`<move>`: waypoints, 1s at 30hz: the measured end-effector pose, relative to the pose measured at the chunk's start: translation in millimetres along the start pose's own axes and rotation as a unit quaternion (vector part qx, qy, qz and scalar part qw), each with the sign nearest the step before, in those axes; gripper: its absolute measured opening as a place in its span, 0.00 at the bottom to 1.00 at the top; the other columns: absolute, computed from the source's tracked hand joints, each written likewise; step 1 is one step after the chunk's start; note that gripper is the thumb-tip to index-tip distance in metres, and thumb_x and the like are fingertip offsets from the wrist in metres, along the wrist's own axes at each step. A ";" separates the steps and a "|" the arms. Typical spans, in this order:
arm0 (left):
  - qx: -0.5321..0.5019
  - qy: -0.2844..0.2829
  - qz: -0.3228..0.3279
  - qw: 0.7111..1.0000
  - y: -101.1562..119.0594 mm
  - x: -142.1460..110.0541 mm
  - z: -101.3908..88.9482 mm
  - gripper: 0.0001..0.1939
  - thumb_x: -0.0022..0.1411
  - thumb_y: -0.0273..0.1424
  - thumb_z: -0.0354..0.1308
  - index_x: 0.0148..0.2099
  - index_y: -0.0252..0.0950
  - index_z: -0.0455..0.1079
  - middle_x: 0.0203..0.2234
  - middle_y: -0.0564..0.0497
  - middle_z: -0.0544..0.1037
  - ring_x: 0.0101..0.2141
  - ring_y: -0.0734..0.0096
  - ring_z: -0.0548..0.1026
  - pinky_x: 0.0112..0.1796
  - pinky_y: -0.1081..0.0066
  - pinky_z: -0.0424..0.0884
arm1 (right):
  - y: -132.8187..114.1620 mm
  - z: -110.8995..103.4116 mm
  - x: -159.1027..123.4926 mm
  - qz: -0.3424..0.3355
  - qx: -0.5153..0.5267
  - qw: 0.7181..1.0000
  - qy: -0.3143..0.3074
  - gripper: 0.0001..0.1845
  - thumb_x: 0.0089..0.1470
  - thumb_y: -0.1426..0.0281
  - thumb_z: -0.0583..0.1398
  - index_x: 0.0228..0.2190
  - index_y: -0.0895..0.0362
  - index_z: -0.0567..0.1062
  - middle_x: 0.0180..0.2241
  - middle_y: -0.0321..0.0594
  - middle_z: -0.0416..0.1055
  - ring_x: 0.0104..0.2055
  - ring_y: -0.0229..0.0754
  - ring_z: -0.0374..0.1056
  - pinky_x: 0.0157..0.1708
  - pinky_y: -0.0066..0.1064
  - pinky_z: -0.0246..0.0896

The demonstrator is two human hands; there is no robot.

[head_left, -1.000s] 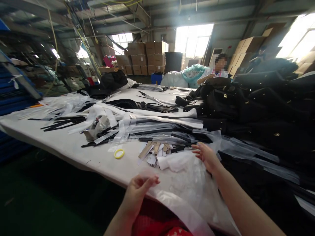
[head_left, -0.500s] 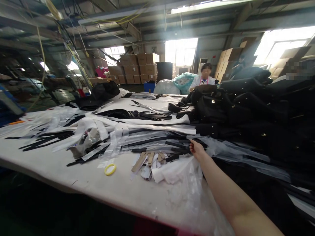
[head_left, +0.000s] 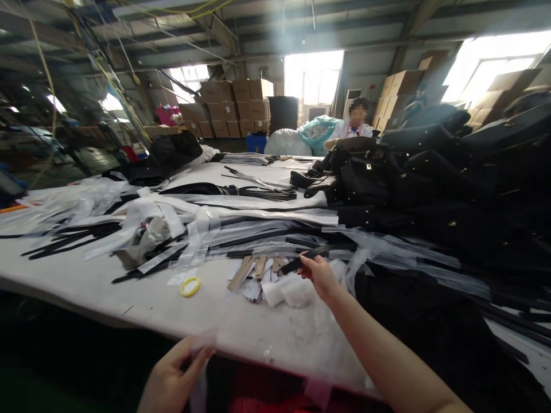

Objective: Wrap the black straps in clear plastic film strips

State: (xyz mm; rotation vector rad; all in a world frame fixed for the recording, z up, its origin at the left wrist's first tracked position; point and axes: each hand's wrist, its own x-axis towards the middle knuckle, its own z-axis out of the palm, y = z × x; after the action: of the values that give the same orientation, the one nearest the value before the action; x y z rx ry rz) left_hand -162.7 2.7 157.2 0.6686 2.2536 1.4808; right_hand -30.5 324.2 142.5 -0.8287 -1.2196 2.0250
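My right hand (head_left: 319, 274) reaches over the white table (head_left: 107, 287) and pinches a black strap (head_left: 306, 257), lifting its end off the pile of black straps in clear sleeves (head_left: 275, 232). Below it lies crumpled clear plastic (head_left: 297, 292). My left hand (head_left: 170, 378) is low at the table's near edge, fingers closed on a thin clear plastic strip (head_left: 198, 373). A yellow ring (head_left: 190, 286) lies on the table to the left of my right hand, beside small card pieces (head_left: 252, 272).
Black bags (head_left: 430, 189) are heaped along the right side of the table. More black straps (head_left: 232, 190) and plastic strips (head_left: 86, 201) spread over the middle and left. A person (head_left: 350, 123) sits at the far end. Cardboard boxes (head_left: 235, 106) stack behind.
My right hand closed on a black strap and lifted its end. My left hand, out of view half a second ago, came back low at the table edge holding a plastic strip.
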 end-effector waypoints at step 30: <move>-0.084 -0.339 -0.023 0.937 21.9 -5.4 101.8 0.21 0.56 0.46 0.65 0.26 0.31 0.74 0.19 0.53 0.72 0.23 0.74 0.66 0.26 0.75 0.59 | 18.3 -11.7 -91.1 0.023 -0.124 0.985 -0.119 0.24 0.49 0.50 0.64 0.36 0.57 0.81 0.34 0.43 0.78 0.37 0.44 0.71 0.36 0.32 0.64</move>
State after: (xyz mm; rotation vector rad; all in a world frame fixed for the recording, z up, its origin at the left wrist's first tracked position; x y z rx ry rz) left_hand -99.5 83.5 138.4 0.8966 1.5848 1.1593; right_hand 30.3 253.0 139.2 -0.7491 -1.6248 2.0811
